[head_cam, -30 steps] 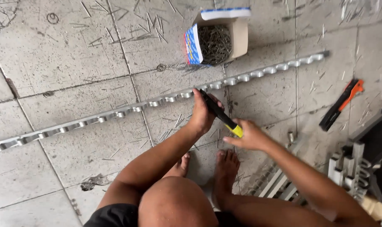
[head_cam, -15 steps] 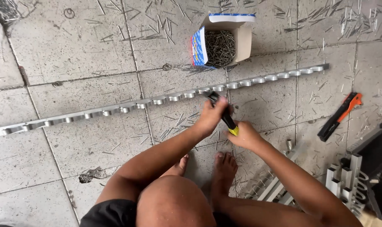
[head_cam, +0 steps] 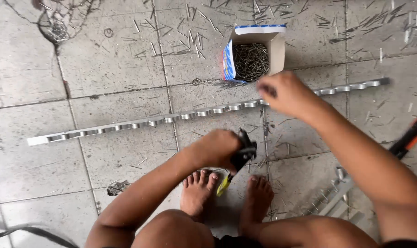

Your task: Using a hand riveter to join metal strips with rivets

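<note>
right hand (head_cam: 286,94) left the black tool (head_cam: 242,155), blurred, grip unclear; left hand (head_cam: 220,149) grasps it alone.

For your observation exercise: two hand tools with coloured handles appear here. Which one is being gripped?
The black tool with the yellow handle, clasped in the left hand above the feet. The orange-handled tool lies untouched on the tiles at the right edge.

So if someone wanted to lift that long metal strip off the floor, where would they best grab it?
Probably near its middle, from above, pinching the two long edges. The metal strip lies flat on the tiled floor and is long and thin, so an end grip would likely let it sag or swing. The stretch left of the right hand is bare.
</note>
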